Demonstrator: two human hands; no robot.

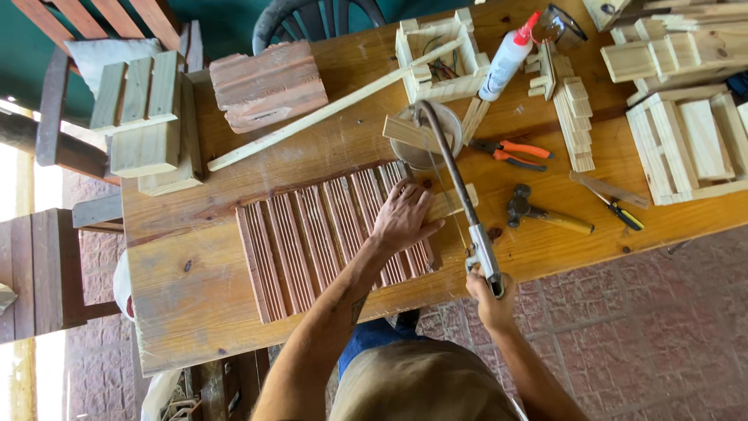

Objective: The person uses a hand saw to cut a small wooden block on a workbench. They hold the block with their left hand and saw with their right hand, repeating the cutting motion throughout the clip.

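Brick paving runs under a knotty wooden table (195,296) seen from above, with a green wall and slatted wooden chairs at its far side. Across the middle of the table lies a row of reddish grooved wood strips (312,234), set side by side like a mat. The left hand (403,217) lies flat and spread on the right end of these strips, fingers pointing away from the body, pressing down rather than gripping anything. Just beyond its fingertips a pale wood strip (456,201) sticks out to the right.

The right hand (489,298) is clenched around the handle of a hacksaw (456,183) at the near edge of the table. The saw's frame arcs away from the person, crossing over the pale strip, and its far end reaches a round bowl-like container (436,136) holding a small block of wood.

To the right of the saw lie a hammer (545,214) with a yellowish handle, orange-handled pliers (510,153) and a small screwdriver (619,210). A white glue bottle (506,56) with a red tip lies tilted near a small open wooden box (436,56). A long thin batten (327,113) runs diagonally across the table's far half. Pale slatted wooden crates (686,140) are stacked at the right end, and a reddish wooden block (269,86) sits at the far left.
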